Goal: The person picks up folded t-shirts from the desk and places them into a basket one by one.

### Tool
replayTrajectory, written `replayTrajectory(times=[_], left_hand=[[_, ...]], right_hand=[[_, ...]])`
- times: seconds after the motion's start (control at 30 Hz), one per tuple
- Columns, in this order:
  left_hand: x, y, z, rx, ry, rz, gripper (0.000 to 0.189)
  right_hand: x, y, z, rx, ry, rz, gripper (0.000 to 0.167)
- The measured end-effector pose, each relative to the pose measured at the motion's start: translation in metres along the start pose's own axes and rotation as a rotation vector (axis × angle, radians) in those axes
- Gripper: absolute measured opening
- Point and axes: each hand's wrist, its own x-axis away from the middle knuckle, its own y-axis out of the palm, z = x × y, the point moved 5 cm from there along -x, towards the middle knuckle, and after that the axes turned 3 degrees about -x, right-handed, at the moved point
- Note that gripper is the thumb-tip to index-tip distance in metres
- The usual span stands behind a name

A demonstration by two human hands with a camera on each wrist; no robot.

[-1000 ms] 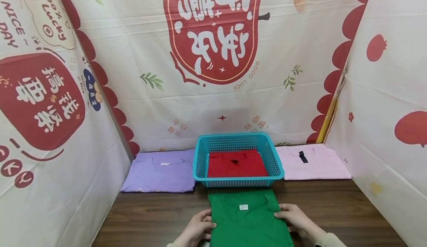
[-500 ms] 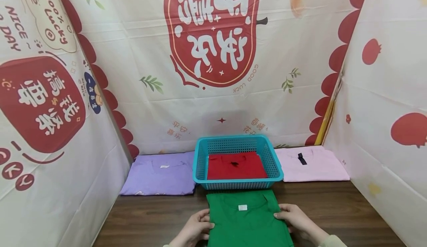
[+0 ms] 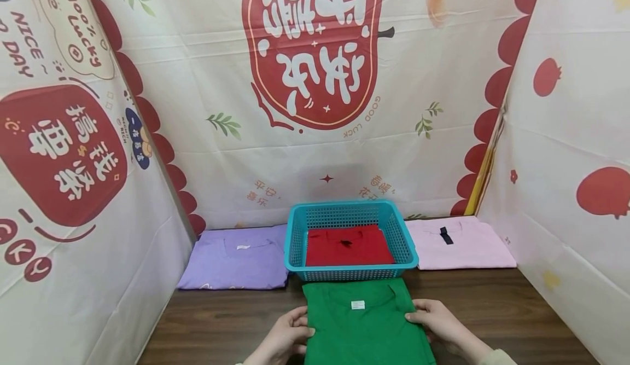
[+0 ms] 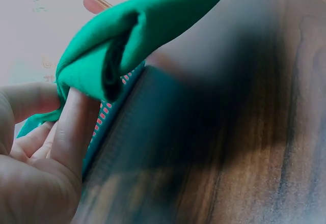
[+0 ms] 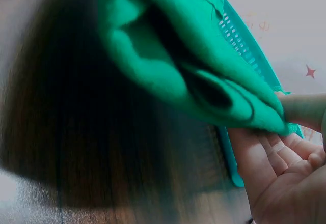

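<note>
A folded green T-shirt (image 3: 364, 326) with a white neck label is held up off the wooden table, its collar toward the basket. At its left edge my left hand (image 3: 285, 335) pinches it, thumb on top and fingers beneath. My right hand (image 3: 440, 324) grips the opposite edge the same way. In the left wrist view the fingers (image 4: 69, 132) lie under a rolled fold of the green cloth (image 4: 147, 25). The right wrist view has the thumb (image 5: 303, 109) pressing the folded layers from above. Just beyond the shirt stands a turquoise basket (image 3: 351, 272) with a folded red T-shirt (image 3: 349, 247) inside.
Left of the basket lies a folded purple T-shirt (image 3: 236, 261), touching or very near it. A folded pink T-shirt (image 3: 460, 247) with a black label lies on the right. Printed cloth walls enclose the wooden table (image 3: 216, 321) at the back and both sides.
The head view has shifted slightly. Both hands keep their hold on the green T-shirt, which has barely moved over the last second.
</note>
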Motion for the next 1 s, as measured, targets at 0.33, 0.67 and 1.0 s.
replayTrajectory(times=[0.33, 0.67, 1.0], left_hand=[[0.009, 0.002, 0.012, 0.008, 0.044, -0.017, 0.059], [0.018, 0.003, 0.026, -0.013, 0.026, -0.023, 0.061], [0.031, 0.008, 0.041, 0.034, 0.053, -0.069, 0.062]], right_hand=[[0.008, 0.005, -0.012, 0.006, -0.005, -0.002, 0.048], [0.014, 0.008, -0.023, 0.020, -0.020, 0.002, 0.054], [0.025, 0.014, -0.041, 0.021, -0.045, -0.017, 0.054]])
